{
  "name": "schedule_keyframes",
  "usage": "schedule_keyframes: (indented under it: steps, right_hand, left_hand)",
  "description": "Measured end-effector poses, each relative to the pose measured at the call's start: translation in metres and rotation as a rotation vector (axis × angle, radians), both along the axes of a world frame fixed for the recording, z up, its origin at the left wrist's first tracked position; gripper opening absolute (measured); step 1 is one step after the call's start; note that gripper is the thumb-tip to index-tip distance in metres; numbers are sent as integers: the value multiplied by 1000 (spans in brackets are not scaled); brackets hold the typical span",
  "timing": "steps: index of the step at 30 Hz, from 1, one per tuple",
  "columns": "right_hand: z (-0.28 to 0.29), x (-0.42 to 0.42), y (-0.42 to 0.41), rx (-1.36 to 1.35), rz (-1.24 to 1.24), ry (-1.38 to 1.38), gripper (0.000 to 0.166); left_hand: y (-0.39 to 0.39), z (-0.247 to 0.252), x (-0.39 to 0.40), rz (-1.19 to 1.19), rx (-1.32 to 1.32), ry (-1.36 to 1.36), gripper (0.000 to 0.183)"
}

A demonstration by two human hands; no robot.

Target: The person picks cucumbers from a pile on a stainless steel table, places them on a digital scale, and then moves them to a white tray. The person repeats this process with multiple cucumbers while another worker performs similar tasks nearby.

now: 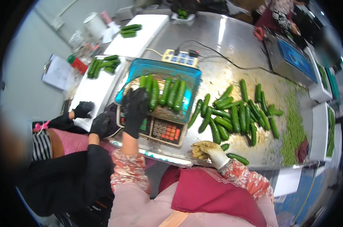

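My left hand (135,107), in a black glove, reaches over the front left of a digital scale (165,130) with a blue tray (192,90). Its fingers are at the lower ends of the left group of cucumbers (153,95); whether they grip them is hidden. A second group of cucumbers (172,93) lies side by side on the same tray, to the right. My right hand (209,151), in a pale glove with a yellowish palm, hovers by the table's front edge, fingers loosely curled and holding nothing. A loose pile of cucumbers (242,116) lies beyond it.
At left, a co-worker's gloved hands (99,124) are near a white foam box (89,88) topped with cucumbers (103,66). A power strip (180,57) with cables sits behind the scale. A machine with a blue panel (297,61), green scraps (293,124) and foam trays (319,133) are at right.
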State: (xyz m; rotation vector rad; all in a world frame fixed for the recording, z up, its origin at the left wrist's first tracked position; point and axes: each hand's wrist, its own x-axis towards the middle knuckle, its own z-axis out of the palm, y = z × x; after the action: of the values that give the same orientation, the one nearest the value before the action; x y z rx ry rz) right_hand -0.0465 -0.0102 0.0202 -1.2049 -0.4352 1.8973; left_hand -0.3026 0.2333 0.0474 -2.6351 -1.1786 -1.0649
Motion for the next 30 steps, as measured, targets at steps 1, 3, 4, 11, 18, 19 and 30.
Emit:
schedule_keyframes:
  steps: [1,3,4,11,18,19,30]
  right_hand:
    - [-8,4,-4,13,-4,-10,28]
    - [-7,18,-11,43,-5,-99,22]
    - [-4,26,-15,85,-102,-204,21]
    - [8,75,28,639,-89,-1627,34]
    - [25,90,68,457,174,-1433,37]
    - [30,92,73,246,83,-930,43]
    - [73,25,133,456,-97,-640,59]
  left_hand:
    - [6,-7,-7,-33,-49,8,17]
    - [15,-11,-15,92,-30,236,16]
    - [14,-3,-17,103,-18,310,36]
    - [26,20,-25,443,-340,370,40]
    - [43,-12,-41,341,-321,17,46]
    - [44,-16,-43,305,-362,-126,46]
    - [-34,-3,-39,-280,-795,-1096,41]
